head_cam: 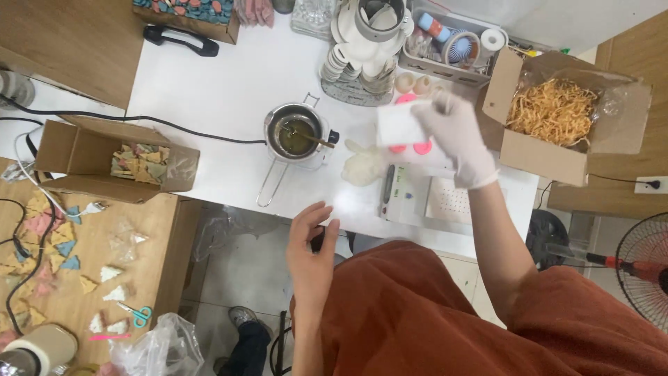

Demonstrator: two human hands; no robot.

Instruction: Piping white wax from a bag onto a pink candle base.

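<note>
Right hand (456, 143), in a white glove, pinches a white sheet (400, 124) above a pink mould (410, 147). Left hand (311, 240), bare, hangs half-curled and holds nothing; the melting pot (296, 134) stands beyond it.

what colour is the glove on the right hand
White, on the right hand; clearest in the head view.
</note>
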